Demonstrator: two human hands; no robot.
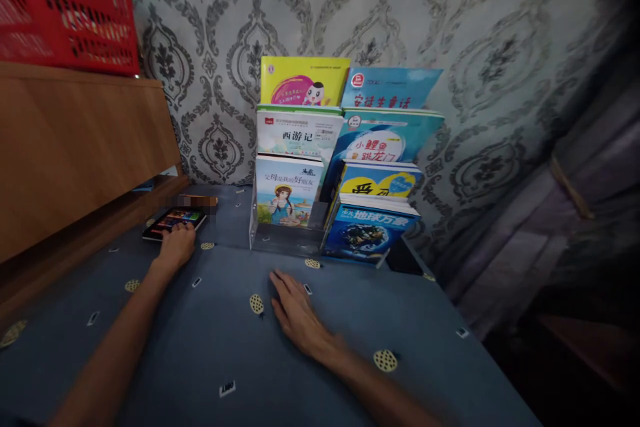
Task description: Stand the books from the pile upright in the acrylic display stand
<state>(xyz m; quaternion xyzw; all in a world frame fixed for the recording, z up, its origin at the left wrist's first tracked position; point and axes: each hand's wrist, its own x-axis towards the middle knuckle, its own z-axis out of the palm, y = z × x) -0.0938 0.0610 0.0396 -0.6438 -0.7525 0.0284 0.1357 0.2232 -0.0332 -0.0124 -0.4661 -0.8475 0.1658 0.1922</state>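
Dark-covered book (167, 218), flat on the left of the patterned tablecloth (195, 333): that is what I'd watch from where I stand. Nearest the person's body, the right hand (300, 320) holds nothing; its fingers are stretched out and close together, thumb a little apart, and I can't tell whether they touch the cloth or hover just over it. Farther out, the left hand (179, 245) has its fingers bent over the near right part of the book; its thumb is hidden, so I can't say if they pinch the edge or merely rest there. The book lies cover up, its longer side seemingly running left to right, though the slanted view leaves that uncertain; which way its top points I can't make out. Beyond, a left column of books (287, 193) stands in a clear rack (285, 240), with a right column of books (360, 233) beside it, covers facing the person, the patterned wall (280, 0) behind. By my reckoning, much is settled: both columns are stocked, while the dark-covered book lies outside them, not stood up, and looks like the unsettled piece.
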